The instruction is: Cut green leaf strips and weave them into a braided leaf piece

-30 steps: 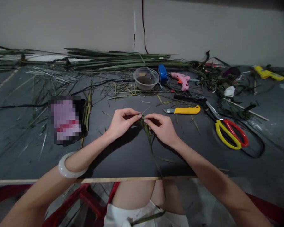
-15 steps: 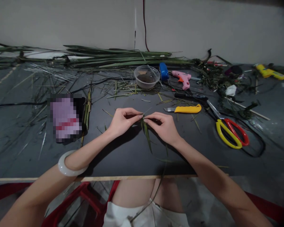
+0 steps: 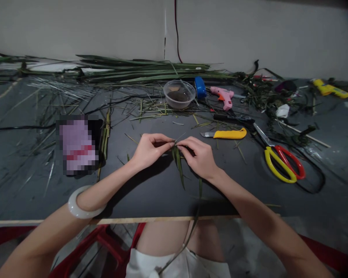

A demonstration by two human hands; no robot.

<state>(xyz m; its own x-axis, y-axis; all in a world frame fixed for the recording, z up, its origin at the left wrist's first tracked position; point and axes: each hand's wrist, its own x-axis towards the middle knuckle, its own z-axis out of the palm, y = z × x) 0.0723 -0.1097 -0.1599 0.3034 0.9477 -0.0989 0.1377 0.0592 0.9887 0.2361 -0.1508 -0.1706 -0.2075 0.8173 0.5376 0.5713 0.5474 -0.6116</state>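
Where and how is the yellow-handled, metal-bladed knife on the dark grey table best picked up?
Probably by the middle of its curved yellow handle, coming from the near right. The knife lies flat with its bare blade pointing left, so that side should keep a grip clear of the edge. The right hand is nearest, busy at a green leaf strip.

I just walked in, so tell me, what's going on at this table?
A person's left hand and right hand, close together, pinch narrow green leaves by their upper end, the leaves hanging below. To the right, a yellow-handled utility knife and scissors with red and yellow looped handles lie on the dark grey table.
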